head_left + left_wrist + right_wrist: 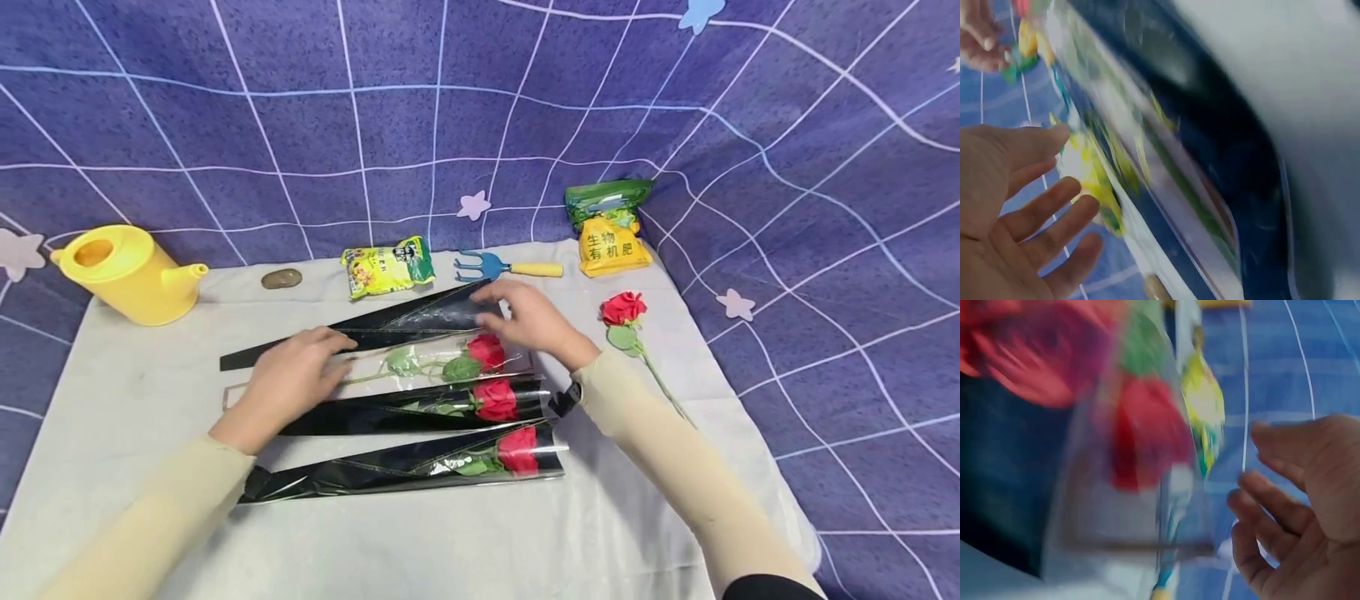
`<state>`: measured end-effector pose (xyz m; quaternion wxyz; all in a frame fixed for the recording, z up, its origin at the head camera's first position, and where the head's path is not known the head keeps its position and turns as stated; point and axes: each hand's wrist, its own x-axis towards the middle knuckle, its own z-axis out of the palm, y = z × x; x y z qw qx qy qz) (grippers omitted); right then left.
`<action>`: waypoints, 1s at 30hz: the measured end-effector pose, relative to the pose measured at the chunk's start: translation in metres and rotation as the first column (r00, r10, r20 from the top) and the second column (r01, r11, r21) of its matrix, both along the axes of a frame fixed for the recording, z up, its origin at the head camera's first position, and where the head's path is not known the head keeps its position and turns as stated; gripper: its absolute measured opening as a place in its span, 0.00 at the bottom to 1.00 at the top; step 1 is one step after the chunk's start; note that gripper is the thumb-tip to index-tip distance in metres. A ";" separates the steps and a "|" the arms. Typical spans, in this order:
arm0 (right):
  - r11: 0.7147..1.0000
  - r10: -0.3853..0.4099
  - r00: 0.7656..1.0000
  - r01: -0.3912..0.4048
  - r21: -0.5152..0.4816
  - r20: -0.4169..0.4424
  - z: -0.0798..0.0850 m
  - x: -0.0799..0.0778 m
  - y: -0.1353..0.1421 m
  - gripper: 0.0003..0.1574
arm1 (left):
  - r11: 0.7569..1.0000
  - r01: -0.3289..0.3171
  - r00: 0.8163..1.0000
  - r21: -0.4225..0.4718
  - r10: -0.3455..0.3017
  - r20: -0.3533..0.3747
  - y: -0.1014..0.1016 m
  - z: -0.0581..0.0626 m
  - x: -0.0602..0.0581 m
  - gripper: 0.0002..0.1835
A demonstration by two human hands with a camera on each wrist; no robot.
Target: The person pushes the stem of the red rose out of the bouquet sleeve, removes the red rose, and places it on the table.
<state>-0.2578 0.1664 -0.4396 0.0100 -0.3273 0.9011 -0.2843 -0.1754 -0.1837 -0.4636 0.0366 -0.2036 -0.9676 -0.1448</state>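
Note:
My left hand [288,379], fingers loosely spread, hovers over the stem end of a clear flower sleeve [367,364] holding a red rose [487,352]. Behind that sleeve lies a flat black sleeve [420,319] with no flower showing in it. Over its wide right end is my right hand [528,317], fingers relaxed and slightly bent. Both wrist views show bare palms with nothing in them. Two more roses lie nearer me, one in a black sleeve [337,419] and one in the front black sleeve [337,479]. An unwrapped rose [622,308] rests to the right.
Along the back stand a yellow watering can [142,279], a brown stone [281,278], a yellow-green packet [388,267], a blue hand fork [487,267] with a yellow handle, and yellow and green bags [613,247]. A patterned purple cloth [300,125] rises behind the white-covered table.

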 end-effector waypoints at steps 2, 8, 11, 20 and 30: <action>0.989 0.122 0.988 -0.114 0.091 -0.092 -0.001 0.014 -0.008 0.21 | 0.998 0.048 0.999 -0.032 -0.049 -0.024 0.009 -0.002 0.004 0.19; 0.926 0.287 0.932 -0.211 0.312 -0.220 -0.015 0.040 -0.023 0.22 | 0.992 0.090 0.996 -0.093 -0.090 0.000 0.020 -0.013 0.012 0.20; 0.914 0.287 0.932 -0.196 0.355 -0.223 -0.021 0.040 -0.022 0.24 | 0.991 0.093 0.995 -0.100 -0.089 0.046 0.021 -0.019 0.012 0.21; 0.918 0.243 0.970 -0.225 0.326 -0.018 -0.029 0.021 -0.015 0.27 | 0.993 0.070 0.990 -0.099 -0.057 0.129 0.015 -0.026 0.007 0.23; 0.921 0.224 0.975 -0.212 0.328 0.001 -0.033 0.016 -0.016 0.22 | 0.990 0.116 0.993 -0.084 -0.118 -0.022 0.008 -0.034 0.005 0.09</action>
